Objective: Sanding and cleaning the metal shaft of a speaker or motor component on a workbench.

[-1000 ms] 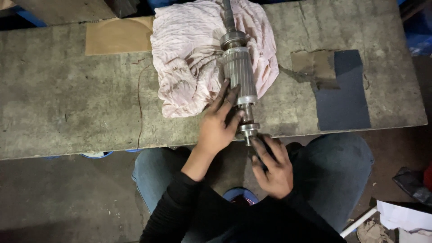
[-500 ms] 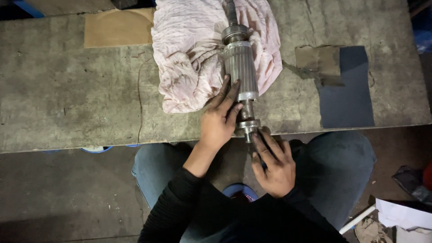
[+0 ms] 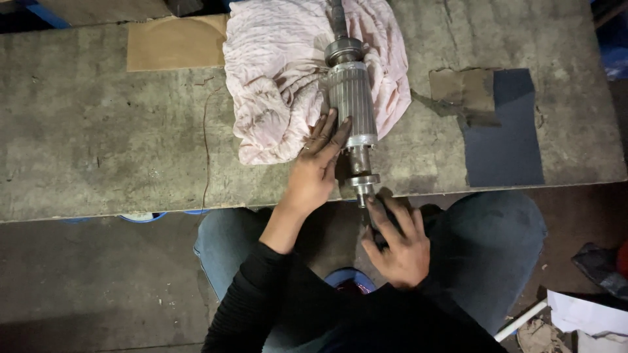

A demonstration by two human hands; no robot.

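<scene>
Left hand (image 3: 318, 171): flat, fingers stretched together, lying against the left side of the rotor (image 3: 351, 104) at its lower end. It presses on the ribbed core rather than closing round it. Black sleeve runs back to the body.

Right hand (image 3: 396, 245): below the bench edge, fingers curled loosely upward toward the shaft end (image 3: 364, 194). Fingertips touch or nearly touch the tip of the shaft; whether they grip it cannot be told, since the fingers cover the spot and the light is poor.

Rotor: metal, cylindrical, ribbed core, lying lengthwise away from the person on a pink cloth (image 3: 281, 78). Its far shaft runs out of the top of the frame. A collar sits above the core, and a flanged ring sits on the near shaft just over the bench edge.

Bench (image 3: 98, 144): grey, worn, scratched. The cloth is bunched on it, mostly left of and under the rotor. A cardboard piece (image 3: 175, 42) lies flat at the far edge, left of the cloth. A dark sheet (image 3: 504, 131) lies right of the rotor, well apart, with a smaller brown scrap (image 3: 461, 88) overlapping its upper left corner.

Person is seated close to the bench, knees in blue jeans under its edge.
</scene>
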